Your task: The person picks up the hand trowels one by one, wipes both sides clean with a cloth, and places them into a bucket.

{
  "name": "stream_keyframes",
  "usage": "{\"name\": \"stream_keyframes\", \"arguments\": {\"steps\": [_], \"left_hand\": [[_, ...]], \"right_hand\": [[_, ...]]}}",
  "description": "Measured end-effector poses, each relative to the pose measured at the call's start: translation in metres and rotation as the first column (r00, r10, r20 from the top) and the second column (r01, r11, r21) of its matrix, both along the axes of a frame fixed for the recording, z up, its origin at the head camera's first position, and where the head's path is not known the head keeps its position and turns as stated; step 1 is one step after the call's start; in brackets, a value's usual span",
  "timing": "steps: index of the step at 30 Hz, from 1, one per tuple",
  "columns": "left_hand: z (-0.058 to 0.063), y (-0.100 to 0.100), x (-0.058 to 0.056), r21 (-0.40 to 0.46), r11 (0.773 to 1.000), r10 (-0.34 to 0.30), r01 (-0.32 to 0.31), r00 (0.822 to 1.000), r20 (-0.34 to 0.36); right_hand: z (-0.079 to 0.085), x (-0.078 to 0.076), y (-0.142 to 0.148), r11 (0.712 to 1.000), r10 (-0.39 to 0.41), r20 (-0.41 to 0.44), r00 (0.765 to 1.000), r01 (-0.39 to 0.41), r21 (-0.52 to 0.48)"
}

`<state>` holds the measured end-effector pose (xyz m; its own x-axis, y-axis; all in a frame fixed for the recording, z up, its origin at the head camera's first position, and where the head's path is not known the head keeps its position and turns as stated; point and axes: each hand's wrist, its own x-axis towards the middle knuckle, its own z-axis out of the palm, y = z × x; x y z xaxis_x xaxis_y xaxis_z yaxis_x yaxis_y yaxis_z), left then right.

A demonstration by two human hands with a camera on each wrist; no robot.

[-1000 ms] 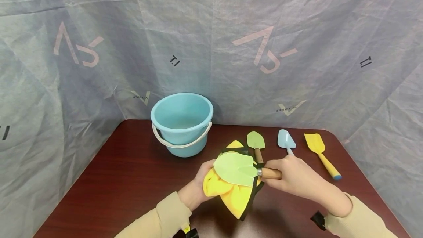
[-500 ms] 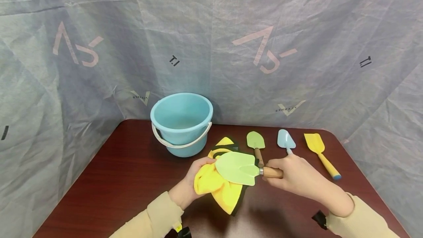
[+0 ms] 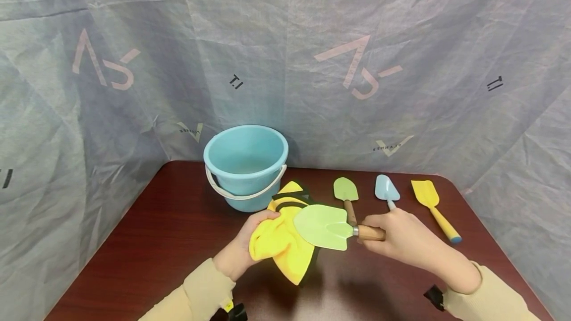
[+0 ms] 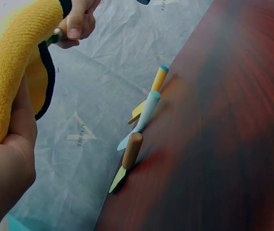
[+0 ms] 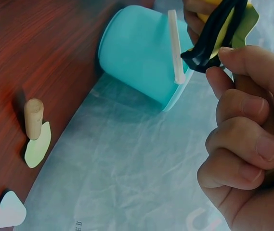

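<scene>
My left hand (image 3: 243,246) grips a bunched yellow cloth with black edging (image 3: 281,241) above the table. In my right hand (image 3: 399,237) is the wooden handle of a light green trowel (image 3: 323,227), its fingers curled round it, as the right wrist view also shows. The trowel's blade points left and overlaps the right side of the cloth in the head view. Part of the cloth behind the blade is hidden. Behind the cloth stands a light blue bucket (image 3: 247,182) with a white handle.
A second green trowel (image 3: 345,189), a light blue trowel (image 3: 386,188) and a yellow shovel (image 3: 434,207) lie in a row at the back right of the dark red table (image 3: 178,222). A grey printed sheet (image 3: 285,63) hangs behind.
My left hand has moved left with the cloth, so less of it lies behind the trowel blade. The trowel in my right hand has shifted slightly right.
</scene>
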<state>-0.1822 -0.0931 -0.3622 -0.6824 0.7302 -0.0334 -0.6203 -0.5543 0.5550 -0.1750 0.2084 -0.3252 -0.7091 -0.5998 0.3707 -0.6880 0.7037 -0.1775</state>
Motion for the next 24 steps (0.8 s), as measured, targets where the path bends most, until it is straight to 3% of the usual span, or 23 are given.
{"name": "stream_keyframes", "arguments": {"steps": [14, 24], "left_hand": [[0.000, -0.028, 0.002, 0.013, 1.000, 0.024, -0.024, 0.999, -0.034], [0.003, -0.049, 0.005, 0.110, 0.993, -0.035, 0.039, 0.999, -0.038]], "right_hand": [[0.000, 0.001, 0.002, 1.000, -0.009, -0.043, 0.999, 0.009, 0.007], [0.000, 0.002, 0.002, 1.000, -0.008, -0.034, 0.999, 0.009, 0.020]]}}
